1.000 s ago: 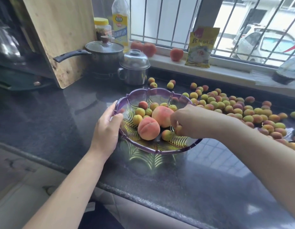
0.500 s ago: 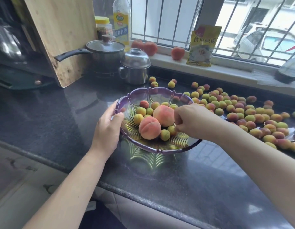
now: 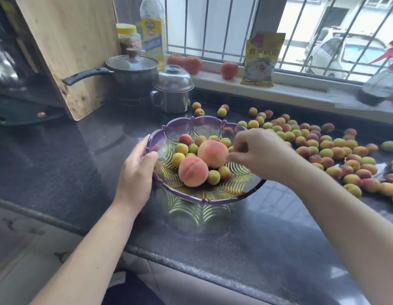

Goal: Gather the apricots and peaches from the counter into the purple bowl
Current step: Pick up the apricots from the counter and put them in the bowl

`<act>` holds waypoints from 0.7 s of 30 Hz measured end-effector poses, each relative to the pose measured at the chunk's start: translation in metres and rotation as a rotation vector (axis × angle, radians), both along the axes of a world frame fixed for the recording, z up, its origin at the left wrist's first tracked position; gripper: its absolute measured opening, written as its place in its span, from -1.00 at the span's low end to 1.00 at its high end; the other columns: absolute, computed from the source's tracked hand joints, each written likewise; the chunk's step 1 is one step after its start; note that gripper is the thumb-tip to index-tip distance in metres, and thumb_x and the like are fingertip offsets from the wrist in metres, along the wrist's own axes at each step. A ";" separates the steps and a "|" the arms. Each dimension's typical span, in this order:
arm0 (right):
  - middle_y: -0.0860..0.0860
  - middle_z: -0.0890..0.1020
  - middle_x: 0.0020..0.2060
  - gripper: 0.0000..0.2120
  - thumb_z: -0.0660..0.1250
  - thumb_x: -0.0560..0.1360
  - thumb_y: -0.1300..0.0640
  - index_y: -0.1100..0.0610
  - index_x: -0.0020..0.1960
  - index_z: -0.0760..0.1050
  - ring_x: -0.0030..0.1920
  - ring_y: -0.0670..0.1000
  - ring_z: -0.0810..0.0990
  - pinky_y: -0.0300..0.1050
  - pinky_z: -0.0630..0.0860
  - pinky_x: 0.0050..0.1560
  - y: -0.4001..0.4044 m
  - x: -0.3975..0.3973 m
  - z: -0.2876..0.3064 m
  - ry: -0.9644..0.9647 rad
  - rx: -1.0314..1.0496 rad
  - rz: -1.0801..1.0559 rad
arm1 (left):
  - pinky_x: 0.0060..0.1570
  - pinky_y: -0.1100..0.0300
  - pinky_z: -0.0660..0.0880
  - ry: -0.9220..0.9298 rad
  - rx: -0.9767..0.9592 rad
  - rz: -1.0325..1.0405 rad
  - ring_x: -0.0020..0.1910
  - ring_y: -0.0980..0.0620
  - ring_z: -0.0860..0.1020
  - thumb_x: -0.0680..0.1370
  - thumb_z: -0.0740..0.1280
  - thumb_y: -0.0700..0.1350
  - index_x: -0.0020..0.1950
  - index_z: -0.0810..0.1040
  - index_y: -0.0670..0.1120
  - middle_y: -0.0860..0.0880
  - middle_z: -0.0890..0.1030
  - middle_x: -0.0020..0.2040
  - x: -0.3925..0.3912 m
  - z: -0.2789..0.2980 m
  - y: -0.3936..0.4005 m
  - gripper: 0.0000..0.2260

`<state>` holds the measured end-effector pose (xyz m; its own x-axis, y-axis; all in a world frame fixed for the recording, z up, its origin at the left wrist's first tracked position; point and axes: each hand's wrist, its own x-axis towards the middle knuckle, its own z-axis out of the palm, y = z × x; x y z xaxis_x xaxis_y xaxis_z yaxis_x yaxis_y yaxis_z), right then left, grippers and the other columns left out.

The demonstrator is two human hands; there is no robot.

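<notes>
The right hand (image 3: 260,154) is rising out of the bowl (image 3: 197,124). One second earlier it was lying low over the bowl's right side with its fingers down among the fruit, next to a small apricot (image 3: 224,172). It is now hovering above the right rim with the fingers loosely curled and holding nothing visible. Two apricots are now lying uncovered in front of the rear peach (image 3: 212,153), where the fingers were previously covering that area. The camera is also shifting slightly, so the whole scene is sitting a little lower in the view.
</notes>
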<state>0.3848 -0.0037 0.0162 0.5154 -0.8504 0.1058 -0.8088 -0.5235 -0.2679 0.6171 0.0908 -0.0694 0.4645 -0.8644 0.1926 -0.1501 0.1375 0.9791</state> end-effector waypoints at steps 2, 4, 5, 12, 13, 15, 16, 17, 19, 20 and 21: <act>-0.04 0.60 -0.29 -0.81 0.42 0.56 0.01 0.10 -0.15 0.56 -0.30 -0.02 0.57 -0.11 0.52 -0.31 -0.005 -0.024 0.001 -0.305 -0.151 -0.160 | 0.14 0.27 0.52 0.008 -0.005 0.001 0.21 0.29 0.63 0.58 0.18 0.03 0.27 0.59 0.26 0.30 0.70 0.14 0.000 0.000 -0.001 -0.67; -0.01 0.60 -0.21 -0.86 0.36 0.60 0.06 0.13 -0.05 0.56 -0.27 0.03 0.57 -0.03 0.55 -0.28 -0.017 -0.049 -0.009 -0.509 -0.266 -0.341 | 0.13 0.27 0.52 0.004 -0.010 0.003 0.20 0.30 0.63 0.57 0.18 0.02 0.23 0.60 0.28 0.30 0.70 0.12 -0.001 0.000 -0.001 -0.68; 0.01 0.60 -0.15 -0.88 0.34 0.62 0.10 0.15 0.01 0.57 -0.22 0.05 0.56 0.00 0.55 -0.23 -0.022 -0.058 -0.018 -0.533 -0.284 -0.413 | 0.14 0.25 0.51 0.005 -0.014 0.006 0.20 0.30 0.63 0.57 0.18 0.02 0.22 0.60 0.29 0.30 0.70 0.12 -0.002 -0.001 -0.002 -0.68; 0.12 0.50 0.03 -0.79 0.34 0.60 0.09 0.19 0.16 0.49 -0.08 0.11 0.41 -0.07 0.32 -0.08 -0.028 -0.063 -0.087 -0.266 -0.190 -0.507 | 0.28 0.16 0.51 -0.013 -0.018 0.025 0.29 0.25 0.61 0.56 0.19 0.02 0.22 0.61 0.33 0.29 0.70 0.18 0.000 -0.002 -0.003 -0.66; 0.10 0.48 0.02 -0.80 0.34 0.60 0.09 0.18 0.15 0.47 -0.10 0.10 0.38 -0.07 0.31 -0.10 -0.028 -0.062 -0.086 -0.234 -0.198 -0.502 | 0.31 0.11 0.51 -0.011 -0.018 0.025 0.30 0.22 0.61 0.56 0.19 0.02 0.19 0.62 0.36 0.28 0.70 0.19 0.000 -0.002 -0.003 -0.67; 0.07 0.45 -0.03 -0.85 0.34 0.60 0.11 0.13 0.08 0.41 -0.13 0.10 0.36 -0.07 0.30 -0.12 -0.029 -0.061 -0.084 -0.198 -0.200 -0.498 | 0.35 0.04 0.52 -0.005 -0.016 0.030 0.32 0.19 0.61 0.57 0.20 0.02 0.13 0.64 0.43 0.26 0.70 0.21 0.001 -0.002 -0.003 -0.66; 0.07 0.46 -0.05 -0.85 0.35 0.59 0.11 0.11 0.05 0.38 -0.14 0.10 0.36 -0.07 0.29 -0.13 -0.029 -0.061 -0.084 -0.202 -0.196 -0.504 | 0.37 0.02 0.52 -0.006 -0.013 0.031 0.32 0.18 0.61 0.56 0.20 0.03 0.11 0.64 0.47 0.26 0.70 0.21 0.001 -0.002 -0.003 -0.65; 0.08 0.49 -0.07 -0.84 0.35 0.59 0.12 0.10 0.03 0.36 -0.15 0.11 0.38 -0.08 0.29 -0.13 -0.030 -0.061 -0.085 -0.219 -0.197 -0.507 | 0.38 -0.01 0.52 -0.007 -0.009 0.031 0.33 0.17 0.61 0.57 0.20 0.04 0.10 0.64 0.49 0.25 0.70 0.21 0.001 -0.002 -0.003 -0.65; 0.08 0.53 -0.11 -0.87 0.35 0.59 0.13 0.11 0.04 0.41 -0.15 0.11 0.43 -0.10 0.29 -0.14 -0.030 -0.064 -0.089 -0.284 -0.211 -0.501 | 0.42 -0.08 0.51 -0.003 -0.008 0.027 0.34 0.14 0.61 0.57 0.20 0.05 0.13 0.64 0.46 0.21 0.70 0.23 0.002 -0.003 -0.003 -0.66; 0.07 0.54 -0.12 -0.87 0.35 0.59 0.13 0.12 0.07 0.44 -0.15 0.11 0.46 -0.11 0.31 -0.16 -0.029 -0.067 -0.089 -0.332 -0.215 -0.494 | 0.43 -0.11 0.51 0.002 -0.007 0.026 0.34 0.14 0.61 0.57 0.21 0.05 0.14 0.64 0.45 0.20 0.70 0.24 0.002 -0.004 -0.003 -0.66; 0.06 0.55 -0.12 -0.85 0.36 0.59 0.13 0.12 0.12 0.46 -0.15 0.10 0.50 -0.12 0.33 -0.16 -0.028 -0.069 -0.089 -0.386 -0.208 -0.489 | 0.43 -0.12 0.51 0.006 -0.004 0.025 0.34 0.14 0.61 0.57 0.21 0.04 0.13 0.64 0.45 0.21 0.70 0.23 0.002 -0.004 -0.003 -0.66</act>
